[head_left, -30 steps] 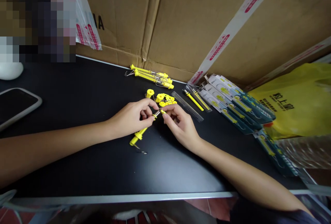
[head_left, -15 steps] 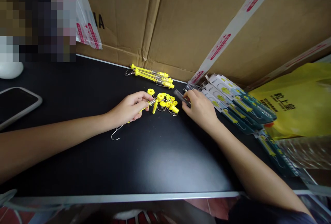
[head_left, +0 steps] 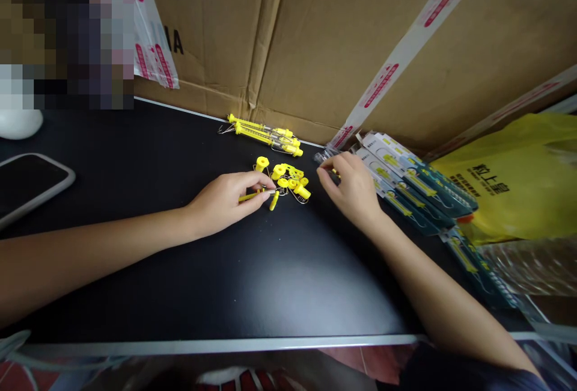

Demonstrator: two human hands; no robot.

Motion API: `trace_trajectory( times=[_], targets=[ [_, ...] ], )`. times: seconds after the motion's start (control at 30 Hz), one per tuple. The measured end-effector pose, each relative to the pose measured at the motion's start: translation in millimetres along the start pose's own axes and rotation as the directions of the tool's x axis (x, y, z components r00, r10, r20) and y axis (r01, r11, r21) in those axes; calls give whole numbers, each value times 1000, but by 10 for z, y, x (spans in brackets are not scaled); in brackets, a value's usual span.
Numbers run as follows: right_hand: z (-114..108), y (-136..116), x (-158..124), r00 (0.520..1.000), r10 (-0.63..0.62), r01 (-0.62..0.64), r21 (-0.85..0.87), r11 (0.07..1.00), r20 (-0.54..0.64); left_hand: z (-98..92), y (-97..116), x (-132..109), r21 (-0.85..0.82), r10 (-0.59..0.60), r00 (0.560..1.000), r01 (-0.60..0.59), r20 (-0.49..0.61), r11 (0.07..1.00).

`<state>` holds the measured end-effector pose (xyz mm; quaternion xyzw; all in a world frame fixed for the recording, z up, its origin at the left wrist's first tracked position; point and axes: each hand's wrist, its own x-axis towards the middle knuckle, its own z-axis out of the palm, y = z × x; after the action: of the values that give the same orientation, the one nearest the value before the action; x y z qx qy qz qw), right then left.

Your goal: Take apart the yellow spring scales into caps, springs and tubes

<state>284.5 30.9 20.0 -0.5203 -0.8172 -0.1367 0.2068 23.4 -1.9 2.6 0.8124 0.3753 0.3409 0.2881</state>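
Observation:
My left hand (head_left: 228, 197) is closed in a pinch on a thin yellow rod with a metal spring end (head_left: 256, 195), held low over the black table (head_left: 189, 270). Just right of it lies a small heap of yellow caps and wire hooks (head_left: 288, 181). My right hand (head_left: 354, 189) is further right, fingers curled onto a clear plastic tube (head_left: 325, 158) at the edge of the packaged sets (head_left: 406, 189). A group of assembled yellow tools (head_left: 265, 131) lies against the cardboard at the back.
Taped cardboard boxes (head_left: 342, 36) wall off the back. A yellow plastic bag (head_left: 509, 180) and clear wrapping sit at the right. A phone in a grey case (head_left: 27, 183) and a white object (head_left: 20, 121) lie at the left. The table's front edge (head_left: 216, 344) runs near me.
My hands worked together on one yellow tool, then separated. My right hand went right to the clear tubes by the packages. My left hand stayed by the yellow heap with the rod.

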Motion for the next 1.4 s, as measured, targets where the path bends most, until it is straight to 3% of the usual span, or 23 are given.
trace_trajectory(
  times=[0.07,0.17,0.27,0.37,0.5,0.7,0.9,1.03,1.2,1.4],
  targets=[
    [-58,-210,-58,998,-61,58,209,976,8,6,-17,-2,91,89,995,-85,-37,992],
    [-91,-506,-181,978,-179,103,506,856,104,12,-25,-18,178,171,983,-156,-74,972],
    [-58,-688,-286,967,-205,64,628,776,155,12,20,-59,220,232,970,-210,-79,953],
    [-15,-753,-333,977,-172,44,667,743,126,10,93,-106,278,305,951,-279,-54,919],
    [-23,-762,-341,980,-184,81,687,722,78,-3,132,-130,429,402,915,-348,-40,834],
    [-48,-739,-352,971,-188,37,682,731,149,-21,60,-87,568,375,926,-286,-44,772],
    [-20,-746,-373,957,-168,-35,674,738,234,14,-13,-59,566,376,927,-317,13,761],
    [-23,-766,-372,946,-155,-53,607,793,285,22,-19,-67,525,374,927,-336,35,782],
    [-10,-770,-371,952,-140,-7,475,880,272,26,-16,-86,526,401,915,-361,42,770],
    [-27,-776,-360,931,-198,27,484,874,306,36,-26,-83,518,385,920,-366,75,773]
  ],
)
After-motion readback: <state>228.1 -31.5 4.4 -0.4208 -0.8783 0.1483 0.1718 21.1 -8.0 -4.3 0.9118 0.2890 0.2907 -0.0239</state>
